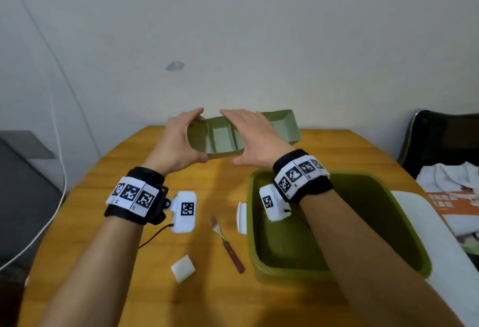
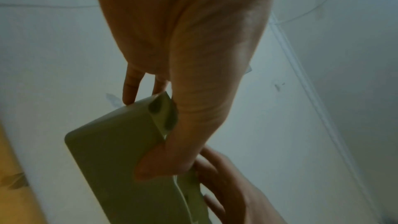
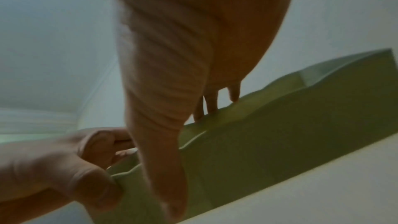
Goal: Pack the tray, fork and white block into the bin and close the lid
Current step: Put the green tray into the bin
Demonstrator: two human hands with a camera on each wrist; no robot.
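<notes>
Both my hands hold a pale green divided tray [image 1: 223,137] in the air over the far side of the wooden table [image 1: 207,300]. My left hand [image 1: 199,134] grips its left end, thumb on the near side and fingers on the far rim, as on the tray [image 2: 112,159] in the left wrist view. My right hand [image 1: 232,137] spans the middle of the tray [image 3: 269,134], thumb near, fingers over the far rim. A fork [image 1: 226,245] with a dark red handle and a white block [image 1: 182,268] lie on the table. The open green bin [image 1: 282,246] sits at the right under my right forearm.
The bin's white lid [image 1: 420,223] lies open on its right side, and a white latch [image 1: 242,217] sticks out on its left. Folded clothes and orange paper [image 1: 453,197] lie at the far right by a black chair [image 1: 435,140]. A grey cabinet [image 1: 20,184] stands at the left.
</notes>
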